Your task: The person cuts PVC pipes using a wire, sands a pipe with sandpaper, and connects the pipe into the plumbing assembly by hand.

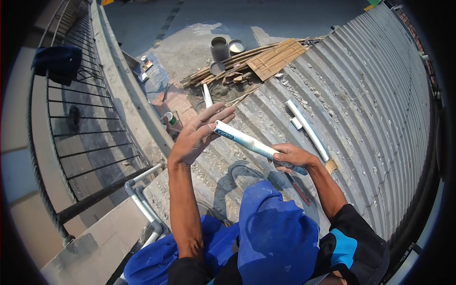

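A white plastic pipe with a blue printed wrap (244, 139) slants across in front of me. My right hand (292, 156) is closed round its lower right end. At the upper left end, my left hand (202, 130) has its fingers stretched out, with the thumb beside the pipe's mouth; whether it touches the rim I cannot tell. Beyond my right hand, a white pipe with a short side branch (308, 130) lies on the corrugated roof (356, 109). Below that hand is a thin reddish-brown strip (299, 190), its kind unclear.
Bamboo poles (237, 61), a brown panel (276, 59) and a dark bucket (219, 49) lie past the roof's edge. At left runs a metal railing (85, 116) with dark cloth (59, 61) over it. White pipework (145, 204) stands near my left elbow. Rubble litters the roof.
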A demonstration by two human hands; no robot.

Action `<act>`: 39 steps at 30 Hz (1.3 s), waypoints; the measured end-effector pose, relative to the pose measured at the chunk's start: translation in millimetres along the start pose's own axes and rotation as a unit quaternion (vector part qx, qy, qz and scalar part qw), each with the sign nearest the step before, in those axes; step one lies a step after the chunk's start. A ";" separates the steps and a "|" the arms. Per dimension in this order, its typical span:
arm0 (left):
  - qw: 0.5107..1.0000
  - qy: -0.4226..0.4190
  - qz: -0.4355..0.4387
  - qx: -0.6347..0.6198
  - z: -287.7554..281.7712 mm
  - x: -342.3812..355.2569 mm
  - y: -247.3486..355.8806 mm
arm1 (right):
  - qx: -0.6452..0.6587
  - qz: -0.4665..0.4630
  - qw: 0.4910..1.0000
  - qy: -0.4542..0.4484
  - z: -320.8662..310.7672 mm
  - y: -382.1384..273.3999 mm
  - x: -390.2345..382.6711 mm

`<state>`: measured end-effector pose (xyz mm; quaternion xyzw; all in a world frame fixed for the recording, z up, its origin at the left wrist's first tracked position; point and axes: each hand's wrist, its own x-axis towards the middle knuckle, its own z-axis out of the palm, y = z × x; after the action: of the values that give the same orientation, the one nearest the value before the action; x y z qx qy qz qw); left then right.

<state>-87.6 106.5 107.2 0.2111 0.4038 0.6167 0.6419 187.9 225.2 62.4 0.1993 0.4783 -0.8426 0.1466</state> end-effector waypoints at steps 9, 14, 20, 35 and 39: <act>0.799 -0.100 -0.106 0.583 -9.3 8.8 20.4 | -0.581 -0.066 0.778 0.232 14.0 -32.8 -10.4; 0.864 -0.169 -0.239 0.410 -8.6 -35.1 63.3 | -0.372 0.014 0.928 0.025 14.2 -28.4 8.6; 0.930 -0.097 -0.248 0.252 -5.8 -68.6 86.3 | -0.322 -0.058 0.945 0.003 23.6 -41.9 28.1; 0.890 0.374 0.213 0.151 -9.8 -90.8 32.0 | -0.771 -0.344 0.468 0.260 64.0 -82.2 82.5; 0.826 0.510 0.236 0.048 -31.4 -114.0 -8.0 | -0.814 -0.317 0.455 0.176 91.9 -81.7 104.8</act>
<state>-97.2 -11.5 112.0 -0.0138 0.6403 0.7492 0.1688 42.2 180.6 116.2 -0.0319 0.9920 -0.0055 -0.1221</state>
